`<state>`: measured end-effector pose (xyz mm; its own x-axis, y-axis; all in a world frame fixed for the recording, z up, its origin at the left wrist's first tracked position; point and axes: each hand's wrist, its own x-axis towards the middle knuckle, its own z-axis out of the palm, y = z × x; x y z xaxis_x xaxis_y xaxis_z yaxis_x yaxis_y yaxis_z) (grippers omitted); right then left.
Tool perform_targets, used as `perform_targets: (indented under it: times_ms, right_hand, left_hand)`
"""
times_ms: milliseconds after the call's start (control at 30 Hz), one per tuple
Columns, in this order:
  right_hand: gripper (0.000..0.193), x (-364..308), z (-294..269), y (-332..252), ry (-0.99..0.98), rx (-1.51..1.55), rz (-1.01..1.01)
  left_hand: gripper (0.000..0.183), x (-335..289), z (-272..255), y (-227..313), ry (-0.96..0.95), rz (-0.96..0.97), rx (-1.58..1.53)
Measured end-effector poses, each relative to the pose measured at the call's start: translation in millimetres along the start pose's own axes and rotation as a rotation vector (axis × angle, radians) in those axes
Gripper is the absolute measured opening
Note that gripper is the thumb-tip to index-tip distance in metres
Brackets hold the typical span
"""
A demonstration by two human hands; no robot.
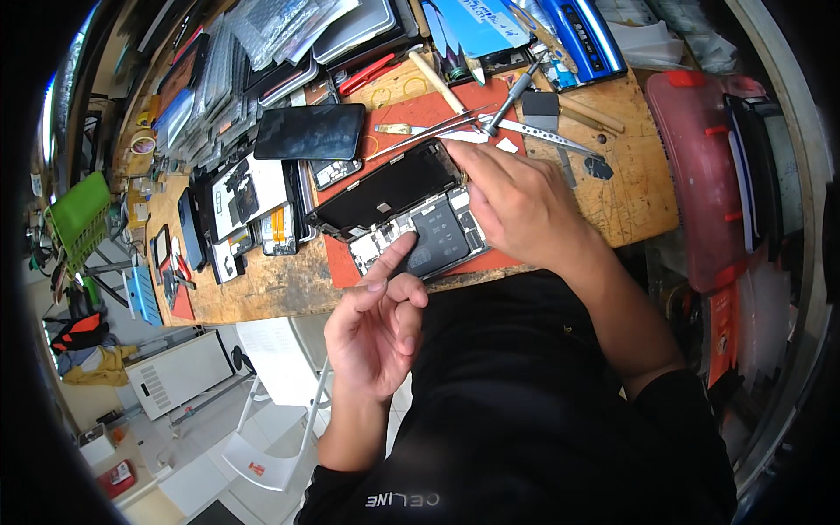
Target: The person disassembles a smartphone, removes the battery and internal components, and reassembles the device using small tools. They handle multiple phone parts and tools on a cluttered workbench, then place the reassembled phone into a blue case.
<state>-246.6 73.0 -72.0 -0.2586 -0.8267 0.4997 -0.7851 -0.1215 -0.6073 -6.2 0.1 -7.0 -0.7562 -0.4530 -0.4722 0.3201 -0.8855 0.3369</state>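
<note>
An opened smartphone (pixel 437 238) lies on a red-orange mat (pixel 343 267), its black battery and silver inner parts showing. Its lifted screen (pixel 385 191) tilts up along the far side, dark inner face toward me. My right hand (pixel 525 201) closes thumb and index finger on the screen's right end; its other fingers hang over the phone's right part. With its index finger stretched out, my left hand (pixel 376 328) touches the phone's insides just left of the battery. The remaining left fingers are loosely curled, palm up, with nothing in them.
Beyond the phone lie tweezers (pixel 437 129), a screwdriver (pixel 514 98) and a wooden-handled tool (pixel 436 80). A dark phone (pixel 310 131) rests at the mat's far left. Stacked phone parts (pixel 197 105) crowd the left. A red-pink case (pixel 696 184) stands beyond the right table edge.
</note>
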Motion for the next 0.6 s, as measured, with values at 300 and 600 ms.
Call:
perform_targets:
  times_ms: [300, 600]
  right_hand:
    - [0.058, 0, 2, 1, 0.018, 0.017, 0.002]
    - [0.056, -2, 2, 2, 0.024, 0.018, -0.004]
  left_hand:
    - [0.040, -4, -7, -3, 0.182, 0.326, 0.755]
    - [0.062, 3, 11, 10, 0.150, 0.002, 0.610]
